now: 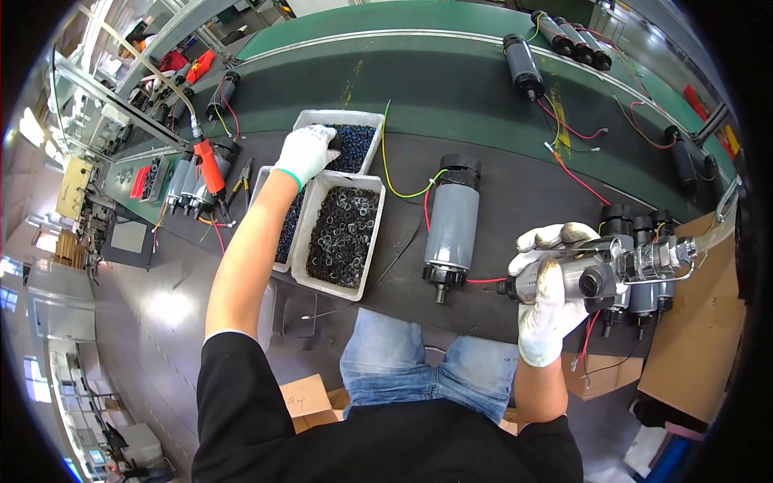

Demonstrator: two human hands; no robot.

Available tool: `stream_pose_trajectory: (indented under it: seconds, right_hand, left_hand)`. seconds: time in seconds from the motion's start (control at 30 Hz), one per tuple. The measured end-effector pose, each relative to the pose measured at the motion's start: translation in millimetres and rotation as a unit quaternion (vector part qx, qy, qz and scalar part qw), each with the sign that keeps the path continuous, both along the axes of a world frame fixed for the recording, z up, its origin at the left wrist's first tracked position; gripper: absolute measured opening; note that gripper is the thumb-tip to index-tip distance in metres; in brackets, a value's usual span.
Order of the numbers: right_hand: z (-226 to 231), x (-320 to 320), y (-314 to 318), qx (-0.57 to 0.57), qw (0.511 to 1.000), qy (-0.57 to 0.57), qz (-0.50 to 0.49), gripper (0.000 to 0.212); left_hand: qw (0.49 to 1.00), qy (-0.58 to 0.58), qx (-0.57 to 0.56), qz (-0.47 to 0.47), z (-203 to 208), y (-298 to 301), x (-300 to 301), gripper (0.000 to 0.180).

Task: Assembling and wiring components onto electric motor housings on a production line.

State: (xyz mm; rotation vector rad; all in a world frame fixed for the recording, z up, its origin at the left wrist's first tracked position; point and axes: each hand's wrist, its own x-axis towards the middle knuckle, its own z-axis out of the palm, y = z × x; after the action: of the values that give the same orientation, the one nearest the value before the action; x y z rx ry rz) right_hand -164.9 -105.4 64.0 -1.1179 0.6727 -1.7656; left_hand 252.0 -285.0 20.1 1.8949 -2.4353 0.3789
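Open mat [503, 197] lies just right of the motor [452, 225]. Left of it, a wire [409, 196] and bins [354, 180] obstruct passage.

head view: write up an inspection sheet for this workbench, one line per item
Surface: dark mat, green strip beyond
Work items: grey cylinder; front tray of dark rings; back tray of blue pieces
Clutter: pliers, other grey cylinders
Hands: left hand over the back tray, grip unclear; right hand around a metal tool
Cables: yellow-green wire and red wire lead from the grey cylinder
Surroundings: cardboard box at right
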Motion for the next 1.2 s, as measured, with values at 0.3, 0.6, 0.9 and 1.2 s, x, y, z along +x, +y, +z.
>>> stream_pose_trajectory:
  seconds: [0.3,0.6,0.9,1.2]
  right_hand:
    - [18.5,1.1,-11.4,-0.054,0.995,-0.084,0.003,0.048]
    - [56.3,7.7,-1.7,-0.166,0.967,-0.167,0.100,0.051]
    - [46.8,5.3,9.8,-0.093,0.978,-0.167,0.077,0.065]
    - [38.0,11.0,13.3,-0.050,0.985,-0.146,0.081,0.071]
  left_hand:
    - [0.867,0.492,-0.056,0.057,50.4,105.2,-87.2,0.012]
    - [0.754,0.650,-0.055,-0.079,23.7,230.1,-202.6,0.028]
    - [0.794,0.596,-0.032,-0.117,21.9,237.5,-215.2,0.035]
    - [0.869,0.471,-0.064,-0.135,34.1,241.6,-213.8,0.035]
